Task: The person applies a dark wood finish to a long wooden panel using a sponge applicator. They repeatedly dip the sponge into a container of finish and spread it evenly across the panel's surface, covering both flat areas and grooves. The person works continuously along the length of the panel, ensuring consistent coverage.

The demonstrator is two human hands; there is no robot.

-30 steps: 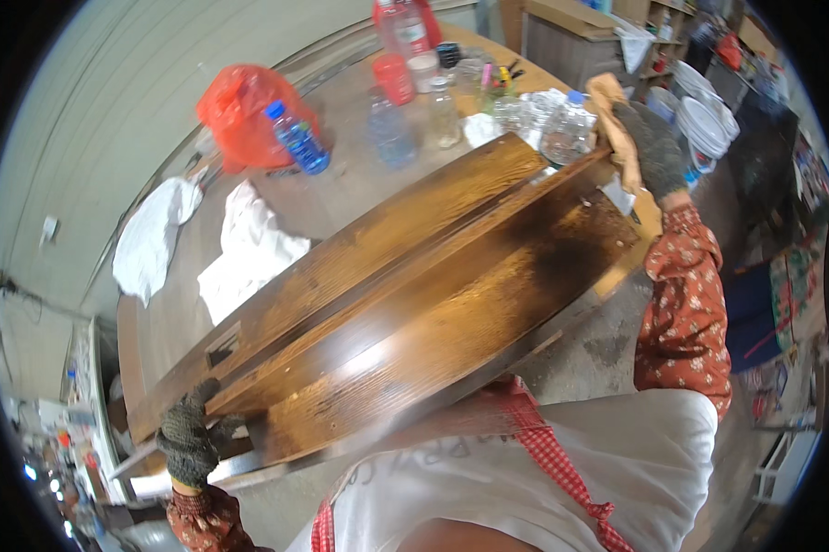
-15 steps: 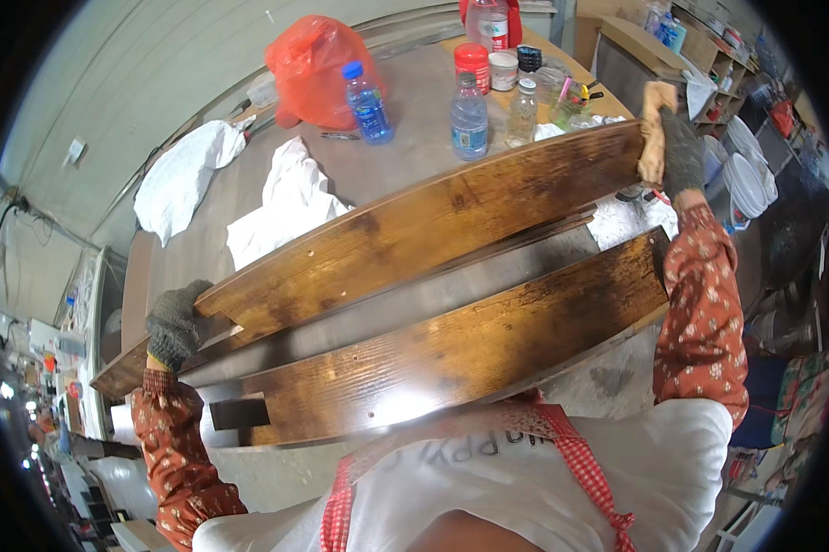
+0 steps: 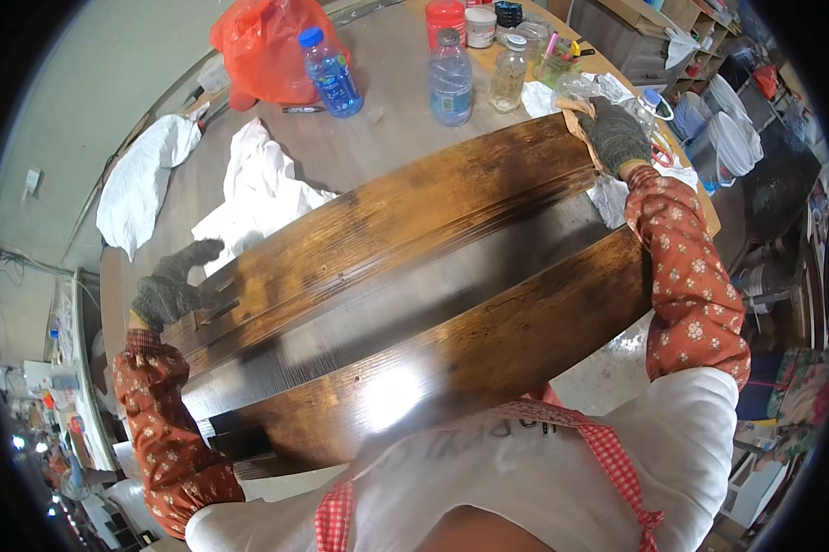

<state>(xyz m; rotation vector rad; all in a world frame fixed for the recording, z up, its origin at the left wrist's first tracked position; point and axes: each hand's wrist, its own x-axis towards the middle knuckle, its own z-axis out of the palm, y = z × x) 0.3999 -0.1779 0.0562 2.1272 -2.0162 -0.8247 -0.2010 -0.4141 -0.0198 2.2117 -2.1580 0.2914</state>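
Note:
Two long brown-stained wooden boards lie across the table before me, a far board [image 3: 405,216] and a near board [image 3: 488,340]. My left hand [image 3: 171,290], in a dark grey knit glove, is at the far board's left end, thumb and fingers spread apart. At that board's right end my right hand [image 3: 617,138], gloved the same, is closed on a tan rag [image 3: 582,124] pressed against the end. The near board's left end has a dark notch and stays untouched by either hand. Bright glare sits on its surface.
Beyond the boards stand a blue-capped bottle [image 3: 333,78], a clear bottle [image 3: 449,87], a glass bottle [image 3: 508,78] and a red jar [image 3: 445,23]. A red plastic bag [image 3: 272,46] and white cloths [image 3: 258,184] lie at the far left. Buckets [image 3: 731,138] stand off the right side.
The far board has come down from a raised, tilted position toward the tabletop. My left hand has loosened from its end and spread its fingers; my right hand moved left with the rag.

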